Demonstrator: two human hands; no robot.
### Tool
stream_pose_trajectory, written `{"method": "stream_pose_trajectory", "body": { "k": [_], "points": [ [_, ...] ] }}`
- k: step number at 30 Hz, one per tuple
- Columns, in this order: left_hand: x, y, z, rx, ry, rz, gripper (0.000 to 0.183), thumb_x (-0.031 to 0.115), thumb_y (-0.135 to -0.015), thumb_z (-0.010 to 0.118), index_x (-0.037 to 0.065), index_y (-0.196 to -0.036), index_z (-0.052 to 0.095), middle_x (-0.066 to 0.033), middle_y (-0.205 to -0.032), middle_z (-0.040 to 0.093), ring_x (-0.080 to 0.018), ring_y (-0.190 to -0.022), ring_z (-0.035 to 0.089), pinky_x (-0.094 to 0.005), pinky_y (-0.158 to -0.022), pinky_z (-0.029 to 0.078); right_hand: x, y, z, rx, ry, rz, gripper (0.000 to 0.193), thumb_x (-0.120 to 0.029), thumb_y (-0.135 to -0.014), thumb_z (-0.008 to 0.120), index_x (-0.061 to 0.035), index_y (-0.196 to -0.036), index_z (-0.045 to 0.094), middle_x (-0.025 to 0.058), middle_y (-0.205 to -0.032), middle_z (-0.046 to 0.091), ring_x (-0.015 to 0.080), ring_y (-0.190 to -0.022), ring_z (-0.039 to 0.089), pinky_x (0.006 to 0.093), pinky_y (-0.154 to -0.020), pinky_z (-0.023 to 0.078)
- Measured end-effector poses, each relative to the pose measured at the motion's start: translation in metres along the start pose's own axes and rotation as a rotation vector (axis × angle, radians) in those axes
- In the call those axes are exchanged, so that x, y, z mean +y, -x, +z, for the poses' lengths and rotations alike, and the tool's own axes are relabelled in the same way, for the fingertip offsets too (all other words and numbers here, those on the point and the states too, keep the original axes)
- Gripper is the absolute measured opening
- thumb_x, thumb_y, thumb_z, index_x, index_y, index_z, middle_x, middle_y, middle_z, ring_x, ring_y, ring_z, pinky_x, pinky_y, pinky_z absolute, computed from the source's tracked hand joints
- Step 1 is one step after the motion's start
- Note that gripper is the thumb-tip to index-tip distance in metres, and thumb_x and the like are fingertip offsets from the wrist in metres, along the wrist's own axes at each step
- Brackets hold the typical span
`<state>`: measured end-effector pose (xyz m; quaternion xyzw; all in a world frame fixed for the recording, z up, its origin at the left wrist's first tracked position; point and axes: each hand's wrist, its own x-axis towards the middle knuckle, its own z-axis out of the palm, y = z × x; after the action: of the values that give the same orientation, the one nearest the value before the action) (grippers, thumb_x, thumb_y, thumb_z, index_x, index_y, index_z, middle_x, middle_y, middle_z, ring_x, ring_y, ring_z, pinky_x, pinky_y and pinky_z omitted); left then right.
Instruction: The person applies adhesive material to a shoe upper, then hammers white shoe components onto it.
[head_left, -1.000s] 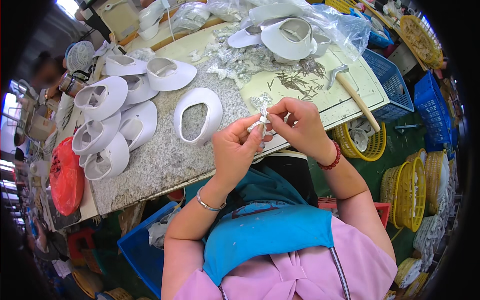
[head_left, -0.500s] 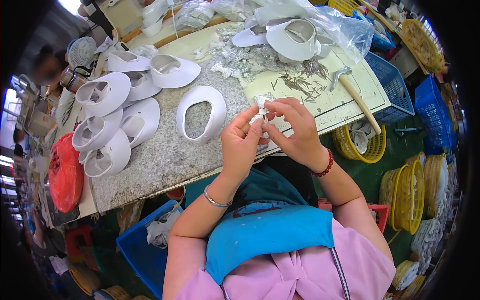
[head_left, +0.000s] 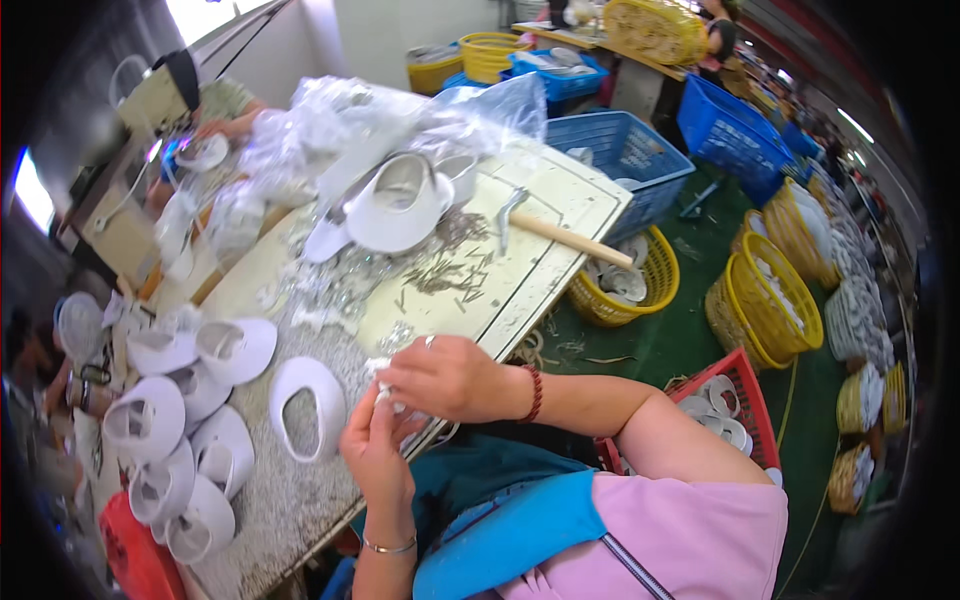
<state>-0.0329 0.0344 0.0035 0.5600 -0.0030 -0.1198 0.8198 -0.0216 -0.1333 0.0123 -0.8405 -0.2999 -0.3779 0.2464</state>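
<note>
Above the table's front edge, my left hand (head_left: 376, 455) and my right hand (head_left: 448, 380) close together on a small, lumpy white piece (head_left: 379, 366). Fingers cover most of it, so its exact kind cannot be made out. A white visor-shaped piece (head_left: 285, 395) with an oval opening lies just left of my hands. Further left, several similar white pieces (head_left: 145, 418) are clustered together. Beyond my right hand are scattered thin dark metal pins (head_left: 445, 272) and a hammer (head_left: 565, 238) with a pale wooden handle.
Clear plastic bags (head_left: 330, 130) and more white visor pieces (head_left: 392, 215) cover the table's far side. A blue crate (head_left: 625, 145) and a yellow basket (head_left: 655, 275) stand right of the table. A red crate (head_left: 745, 385) is beside my right arm. Another person's arm (head_left: 235, 122) shows at the back left.
The view has swung to the right, showing more baskets and a red crate. My hands have drawn closer together around the white piece, the right now covering more of it.
</note>
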Motion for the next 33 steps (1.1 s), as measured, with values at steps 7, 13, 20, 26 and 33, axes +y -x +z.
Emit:
{"method": "stream_pose_trajectory", "body": {
  "k": [7, 13, 20, 26, 33],
  "points": [
    [0.0, 0.005, 0.011, -0.028, 0.023, 0.086, 0.031, 0.006, -0.098, 0.052, -0.008, -0.126, 0.054, -0.0118, -0.103, 0.066, -0.0161, -0.082, 0.068, -0.0273, -0.066, 0.06, -0.008, 0.006, -0.006, 0.128, 0.075, -0.094, 0.027, -0.013, -0.073, 0.068, -0.0042, -0.098, 0.064, 0.0075, -0.089, 0.061, 0.0202, -0.064, 0.061, 0.0298, -0.051, 0.049],
    [-0.003, 0.011, 0.007, -0.015, 0.059, 0.103, 0.031, 0.004, -0.098, 0.051, -0.009, -0.126, 0.054, -0.0111, -0.103, 0.066, -0.0124, -0.08, 0.065, -0.0285, -0.071, 0.06, -0.014, 0.007, 0.005, 0.189, -0.22, 0.067, 0.018, -0.011, -0.081, 0.069, -0.0023, -0.097, 0.067, 0.0107, -0.092, 0.061, 0.0244, -0.077, 0.061, 0.0337, -0.063, 0.049],
    [-0.001, 0.017, 0.016, 0.065, -0.02, 0.149, 0.032, 0.0, -0.096, 0.051, -0.011, -0.126, 0.055, -0.0153, -0.111, 0.064, -0.0167, -0.094, 0.064, -0.0297, -0.075, 0.06, -0.015, 0.012, 0.012, 0.173, -0.672, 0.37, 0.007, -0.006, -0.088, 0.064, -0.0022, -0.093, 0.068, 0.0112, -0.088, 0.059, 0.0234, -0.082, 0.057, 0.0306, -0.073, 0.046],
    [0.002, 0.003, 0.023, -0.116, 0.099, 0.051, 0.035, 0.006, -0.097, 0.049, -0.006, -0.131, 0.051, -0.016, -0.117, 0.063, -0.0184, -0.098, 0.065, -0.0328, -0.079, 0.059, -0.003, 0.007, -0.013, 0.078, -0.425, 0.341, 0.021, -0.007, -0.083, 0.068, -0.0034, -0.103, 0.068, 0.013, -0.093, 0.061, 0.0272, -0.084, 0.058, 0.0346, -0.075, 0.048],
    [0.004, -0.001, -0.002, -0.093, 0.357, -0.128, 0.029, 0.007, -0.096, 0.052, -0.004, -0.122, 0.057, -0.0101, -0.103, 0.067, -0.0139, -0.08, 0.065, -0.0284, -0.071, 0.057, -0.007, 0.005, 0.0, -0.022, -0.528, 0.277, 0.034, -0.004, -0.083, 0.068, -0.0022, -0.117, 0.063, 0.0161, -0.102, 0.064, 0.0286, -0.089, 0.062, 0.0349, -0.075, 0.051]
  ]
}}
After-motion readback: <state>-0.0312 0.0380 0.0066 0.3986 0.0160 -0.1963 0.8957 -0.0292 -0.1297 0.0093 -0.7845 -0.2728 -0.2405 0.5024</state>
